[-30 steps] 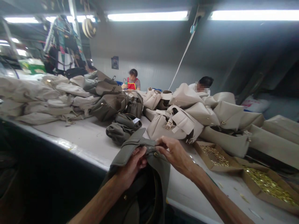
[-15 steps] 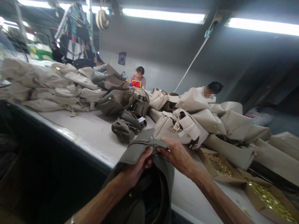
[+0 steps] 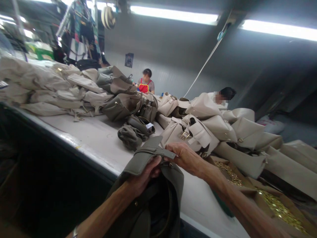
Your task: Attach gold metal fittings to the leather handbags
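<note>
A dark grey-green handbag stands open in front of me at the table edge, its zipped mouth facing up. My left hand is closed on the bag's top, with the fingers partly under the flap. My right hand pinches the end of the strap that crosses the flap. The two hands are close together, and what lies between the fingertips is partly hidden. Beyond them lies a cream handbag with a gold buckle.
Cream handbags are piled to the right, and pale limp bags to the left. Cardboard trays of gold metal fittings stand at the right. Dark bags lie ahead. A person in a red apron sits behind the piles, another person further right.
My right hand has shifted slightly left along the strap, and its forearm has swung a little to the right. Both hands keep their hold on the bag.
</note>
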Demonstrator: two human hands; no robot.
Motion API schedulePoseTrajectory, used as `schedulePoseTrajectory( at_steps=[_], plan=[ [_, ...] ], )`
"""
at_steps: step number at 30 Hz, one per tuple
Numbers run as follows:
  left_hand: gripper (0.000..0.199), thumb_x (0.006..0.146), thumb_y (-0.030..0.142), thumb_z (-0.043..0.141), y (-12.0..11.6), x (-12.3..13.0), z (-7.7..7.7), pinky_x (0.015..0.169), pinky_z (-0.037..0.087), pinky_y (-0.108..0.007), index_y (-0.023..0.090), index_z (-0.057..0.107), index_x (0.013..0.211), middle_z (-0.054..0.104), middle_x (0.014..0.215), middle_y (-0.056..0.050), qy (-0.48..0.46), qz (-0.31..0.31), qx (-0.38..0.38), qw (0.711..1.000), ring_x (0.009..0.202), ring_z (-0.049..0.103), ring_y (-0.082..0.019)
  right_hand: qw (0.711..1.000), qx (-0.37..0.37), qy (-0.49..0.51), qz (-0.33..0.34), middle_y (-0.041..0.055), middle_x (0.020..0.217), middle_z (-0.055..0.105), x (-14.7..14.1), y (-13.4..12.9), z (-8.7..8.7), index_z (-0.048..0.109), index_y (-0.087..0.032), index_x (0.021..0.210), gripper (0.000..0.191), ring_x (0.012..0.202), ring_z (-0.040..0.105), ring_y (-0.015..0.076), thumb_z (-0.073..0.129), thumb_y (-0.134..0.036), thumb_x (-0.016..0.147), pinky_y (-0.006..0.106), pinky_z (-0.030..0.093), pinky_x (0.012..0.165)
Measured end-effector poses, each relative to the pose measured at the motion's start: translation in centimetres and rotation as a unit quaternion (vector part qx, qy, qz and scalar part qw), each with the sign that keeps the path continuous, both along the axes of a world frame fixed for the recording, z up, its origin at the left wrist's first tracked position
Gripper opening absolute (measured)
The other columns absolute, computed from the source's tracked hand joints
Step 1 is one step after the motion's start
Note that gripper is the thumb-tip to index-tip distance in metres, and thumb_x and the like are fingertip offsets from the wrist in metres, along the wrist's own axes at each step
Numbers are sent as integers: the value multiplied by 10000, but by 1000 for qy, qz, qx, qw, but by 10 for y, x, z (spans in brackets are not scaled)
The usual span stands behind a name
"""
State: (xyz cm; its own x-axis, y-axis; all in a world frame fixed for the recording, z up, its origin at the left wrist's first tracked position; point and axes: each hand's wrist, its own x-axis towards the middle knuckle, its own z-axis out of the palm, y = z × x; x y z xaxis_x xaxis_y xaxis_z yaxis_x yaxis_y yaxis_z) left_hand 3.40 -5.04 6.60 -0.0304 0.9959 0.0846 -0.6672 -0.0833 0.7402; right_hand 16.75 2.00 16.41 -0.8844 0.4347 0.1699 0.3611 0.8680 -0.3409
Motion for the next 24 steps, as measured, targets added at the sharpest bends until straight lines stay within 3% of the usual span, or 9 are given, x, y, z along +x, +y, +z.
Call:
schedulePoseTrajectory(
  at_steps=[4, 7, 9, 15, 19, 24],
  plan=[
    [332, 673, 385, 763, -4, -2, 9, 447, 237, -178, 130, 556, 622, 458, 589, 29, 15, -21, 9, 1000, 500, 351, -45, 998, -15, 22, 61, -38, 704, 493, 0, 4, 6, 553, -160, 719, 103, 652, 449, 93, 556, -76, 777, 198, 319, 609],
    [325, 664, 369, 771, -7, -2, 8, 450, 251, -172, 135, 547, 630, 440, 586, 36, 7, -11, -1, 1000, 507, 355, -48, 993, -52, 69, 79, -35, 691, 471, -1, 4, 1, 515, -160, 660, 156, 651, 449, 93, 550, -131, 809, 198, 332, 613],
    [319, 642, 353, 786, -7, 0, 6, 462, 276, -169, 135, 554, 659, 446, 607, 37, -5, 11, -16, 1000, 524, 373, -51, 992, -67, 100, 41, -40, 658, 466, -3, 1, -9, 491, -163, 643, 173, 628, 441, 93, 560, -142, 800, 198, 327, 592],
    [310, 680, 379, 760, -8, 6, 0, 470, 279, -167, 136, 582, 751, 440, 633, 44, -13, 41, -19, 999, 531, 377, -48, 960, -22, 196, -198, -43, 595, 483, -11, -16, -46, 502, -174, 645, 190, 574, 429, 107, 620, -216, 787, 220, 305, 564],
    [307, 706, 394, 737, -6, 4, 2, 470, 285, -165, 135, 572, 715, 436, 602, 43, 15, 25, -7, 1000, 523, 381, -53, 960, 9, 223, -172, -20, 690, 547, -13, -20, -49, 548, -174, 700, 120, 651, 482, 120, 611, -193, 801, 223, 334, 615],
    [311, 734, 410, 710, 0, -1, -3, 453, 270, -155, 131, 573, 720, 424, 560, 49, 27, 11, -7, 1000, 490, 360, -48, 936, -71, 282, -198, -45, 568, 494, -19, -15, -55, 495, -168, 587, 250, 562, 450, 100, 646, -245, 771, 208, 320, 551]
  ],
)
